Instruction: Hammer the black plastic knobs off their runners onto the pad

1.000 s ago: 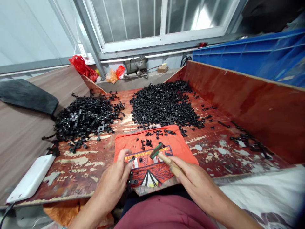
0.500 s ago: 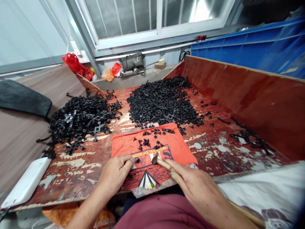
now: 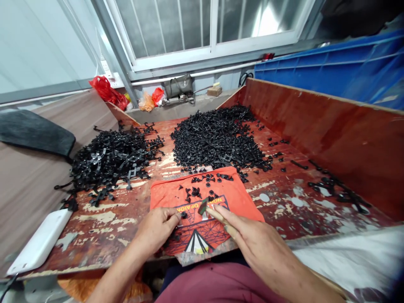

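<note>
My left hand (image 3: 162,225) rests at the left side of an orange printed cloth (image 3: 170,191), thumb and index finger pinched beside a small round black part (image 3: 184,215). Whether the fingers grip that part or another one is too small to tell. A small hammer with a wooden handle (image 3: 217,215) is in my right hand (image 3: 249,231); its dark head (image 3: 203,206) is over the cloth, right of the round part. Several small black pieces (image 3: 195,192) lie scattered on the cloth's upper half.
Behind the cloth spreads a large pile of small black parts (image 3: 214,139). Linked black pieces (image 3: 110,158) are heaped at the left. A white device (image 3: 39,242) lies at the front left. A red wooden board (image 3: 315,118) and a blue crate (image 3: 334,69) bound the right.
The hammer head has shifted slightly left and turned, closer to the left fingers. The whole view has moved a little, so the scene sits slightly lower and further right.
</note>
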Action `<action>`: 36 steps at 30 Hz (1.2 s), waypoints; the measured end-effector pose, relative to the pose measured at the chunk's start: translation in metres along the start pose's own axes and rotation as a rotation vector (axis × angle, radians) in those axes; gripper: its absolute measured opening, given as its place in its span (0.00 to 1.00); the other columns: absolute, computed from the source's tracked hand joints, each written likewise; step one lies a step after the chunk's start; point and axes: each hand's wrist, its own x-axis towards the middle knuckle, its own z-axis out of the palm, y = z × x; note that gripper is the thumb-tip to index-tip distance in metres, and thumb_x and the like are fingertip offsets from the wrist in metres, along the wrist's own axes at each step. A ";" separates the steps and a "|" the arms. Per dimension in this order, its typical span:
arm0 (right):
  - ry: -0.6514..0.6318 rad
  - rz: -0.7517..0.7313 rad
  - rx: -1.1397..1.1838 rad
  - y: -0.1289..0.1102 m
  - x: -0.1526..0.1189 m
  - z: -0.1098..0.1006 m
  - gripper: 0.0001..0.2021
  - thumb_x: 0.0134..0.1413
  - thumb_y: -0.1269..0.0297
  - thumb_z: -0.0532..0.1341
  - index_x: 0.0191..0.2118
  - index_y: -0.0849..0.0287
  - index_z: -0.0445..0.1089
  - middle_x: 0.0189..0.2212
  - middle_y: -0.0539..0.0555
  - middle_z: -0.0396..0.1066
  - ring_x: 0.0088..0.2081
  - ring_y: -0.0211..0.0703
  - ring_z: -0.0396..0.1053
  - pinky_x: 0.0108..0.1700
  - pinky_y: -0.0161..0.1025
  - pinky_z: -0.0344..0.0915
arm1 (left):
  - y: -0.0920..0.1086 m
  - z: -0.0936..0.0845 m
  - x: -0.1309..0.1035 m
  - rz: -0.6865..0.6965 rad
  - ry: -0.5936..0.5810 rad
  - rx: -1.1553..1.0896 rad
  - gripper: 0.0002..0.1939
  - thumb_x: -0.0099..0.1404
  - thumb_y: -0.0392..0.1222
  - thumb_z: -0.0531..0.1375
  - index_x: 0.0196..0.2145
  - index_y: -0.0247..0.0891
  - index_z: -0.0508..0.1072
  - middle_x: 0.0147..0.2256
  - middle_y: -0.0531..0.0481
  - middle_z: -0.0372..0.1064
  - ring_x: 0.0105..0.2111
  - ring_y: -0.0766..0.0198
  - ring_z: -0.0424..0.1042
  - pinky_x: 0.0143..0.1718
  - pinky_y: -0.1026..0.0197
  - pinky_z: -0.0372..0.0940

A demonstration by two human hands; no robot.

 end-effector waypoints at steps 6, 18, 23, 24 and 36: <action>0.153 -0.112 0.012 -0.028 0.018 -0.007 0.24 0.70 0.66 0.48 0.68 0.43 0.55 0.53 0.50 0.74 0.47 0.45 0.76 0.54 0.44 0.70 | -0.005 -0.004 0.009 0.035 -0.138 -0.044 0.15 0.62 0.43 0.51 0.23 0.37 0.72 0.19 0.55 0.60 0.21 0.66 0.58 0.24 0.64 0.46; 0.086 -0.088 -0.182 -0.024 0.021 0.017 0.27 0.66 0.69 0.52 0.68 0.44 0.54 0.41 0.52 0.80 0.38 0.45 0.78 0.40 0.37 0.71 | -0.008 -0.002 0.007 0.076 -0.113 -0.039 0.18 0.65 0.49 0.52 0.20 0.39 0.65 0.18 0.57 0.55 0.19 0.67 0.52 0.24 0.63 0.44; -0.011 -0.044 -0.075 -0.021 0.024 0.011 0.25 0.67 0.67 0.52 0.66 0.41 0.58 0.42 0.52 0.80 0.39 0.45 0.77 0.38 0.36 0.69 | -0.005 -0.010 0.002 0.052 -0.122 -0.293 0.18 0.63 0.54 0.56 0.24 0.37 0.70 0.20 0.55 0.60 0.22 0.65 0.57 0.26 0.64 0.50; -0.001 -0.036 -0.072 -0.019 0.028 0.006 0.24 0.68 0.66 0.51 0.66 0.41 0.58 0.43 0.51 0.79 0.39 0.45 0.77 0.38 0.37 0.68 | -0.003 -0.017 -0.001 0.053 -0.111 -0.394 0.18 0.63 0.55 0.58 0.27 0.37 0.72 0.23 0.54 0.64 0.25 0.65 0.60 0.28 0.64 0.52; -0.142 -0.055 -0.439 -0.057 0.171 0.028 0.10 0.65 0.61 0.61 0.45 0.62 0.73 0.43 0.55 0.74 0.42 0.45 0.73 0.46 0.47 0.70 | -0.027 -0.033 -0.038 -0.058 0.066 -1.172 0.18 0.53 0.45 0.72 0.33 0.38 0.68 0.21 0.62 0.55 0.17 0.78 0.46 0.18 0.72 0.44</action>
